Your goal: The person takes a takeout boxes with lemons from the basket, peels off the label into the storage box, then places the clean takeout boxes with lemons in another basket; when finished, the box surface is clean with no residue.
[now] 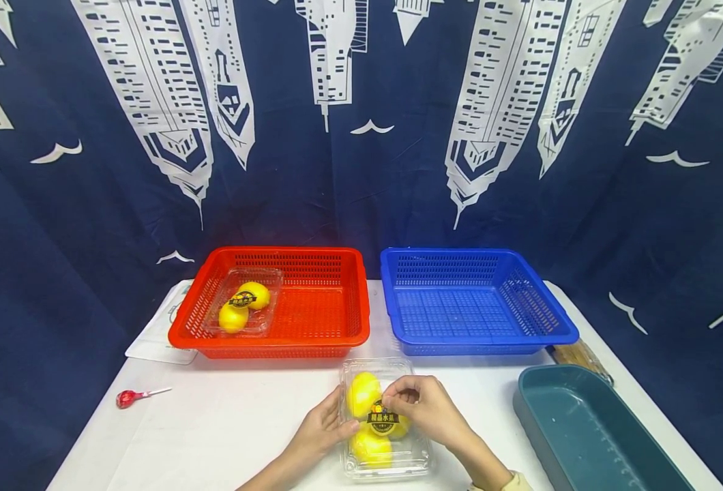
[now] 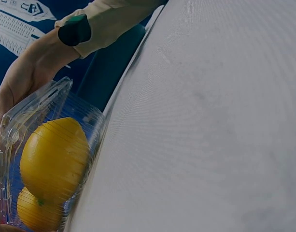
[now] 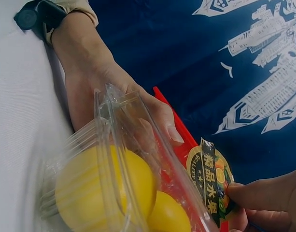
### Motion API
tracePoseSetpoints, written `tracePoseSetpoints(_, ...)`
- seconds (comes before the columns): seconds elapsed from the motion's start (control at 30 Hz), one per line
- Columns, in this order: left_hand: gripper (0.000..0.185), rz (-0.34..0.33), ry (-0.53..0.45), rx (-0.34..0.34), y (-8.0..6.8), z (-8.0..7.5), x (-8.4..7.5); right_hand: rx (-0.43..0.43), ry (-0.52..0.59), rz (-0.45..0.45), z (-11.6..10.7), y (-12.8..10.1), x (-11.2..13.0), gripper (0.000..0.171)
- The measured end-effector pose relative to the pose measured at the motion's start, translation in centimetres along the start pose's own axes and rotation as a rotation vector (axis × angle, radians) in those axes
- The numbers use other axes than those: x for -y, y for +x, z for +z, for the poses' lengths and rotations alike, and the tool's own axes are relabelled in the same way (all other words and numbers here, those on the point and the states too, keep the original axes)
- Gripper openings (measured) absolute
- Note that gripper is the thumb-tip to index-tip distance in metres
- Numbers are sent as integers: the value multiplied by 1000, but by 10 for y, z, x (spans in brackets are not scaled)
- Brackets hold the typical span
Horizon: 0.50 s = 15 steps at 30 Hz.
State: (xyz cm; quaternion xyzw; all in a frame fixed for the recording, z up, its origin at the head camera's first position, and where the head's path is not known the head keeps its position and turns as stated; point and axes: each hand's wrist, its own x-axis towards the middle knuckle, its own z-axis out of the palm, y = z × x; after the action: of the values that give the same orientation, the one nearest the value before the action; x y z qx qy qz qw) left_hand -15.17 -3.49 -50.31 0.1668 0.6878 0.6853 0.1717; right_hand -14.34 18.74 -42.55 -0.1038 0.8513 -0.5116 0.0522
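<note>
Nearest to me, on the white table [image 1: 226,429], lay a clear plastic clamshell box [image 1: 385,416] holding yellow lemons [image 1: 363,394], with a dark round label [image 1: 382,421] on its lid. Both my forearms reached in from the bottom edge and met at that box.

My left hand [image 1: 325,429] came in from the lower left, palm turned toward the box's left side. Its fingers were gently curled against the wall, and the thumb lay along the lid's edge (the right wrist view showed it pressed to the clear plastic), so it held the box steady.

My right hand [image 1: 425,406] arched over the box from the right, the wrist raised. Its thumb and forefinger were pinched together on the edge of the label, and the other fingers were curled in beneath. In the right wrist view the label [image 3: 211,181] stood partly lifted off the plastic.

To my right, at the table's near corner, sat a teal tray [image 1: 588,436]. To my left lay a small red-handled tool [image 1: 129,397].

Farther back stood two mesh baskets side by side. The red basket [image 1: 331,337], on the left, held another clear box of lemons [image 1: 243,307] in its left half. The blue basket [image 1: 478,341] was on the right. Behind everything hung a navy cloth [image 1: 361,170] printed with white towers.
</note>
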Motion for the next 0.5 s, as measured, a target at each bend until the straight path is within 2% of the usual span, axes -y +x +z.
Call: tracePoseSetpoints(0.5, 85, 1, 9, -7, 0, -1, 2, 15, 82, 3, -3, 1, -3, 17)
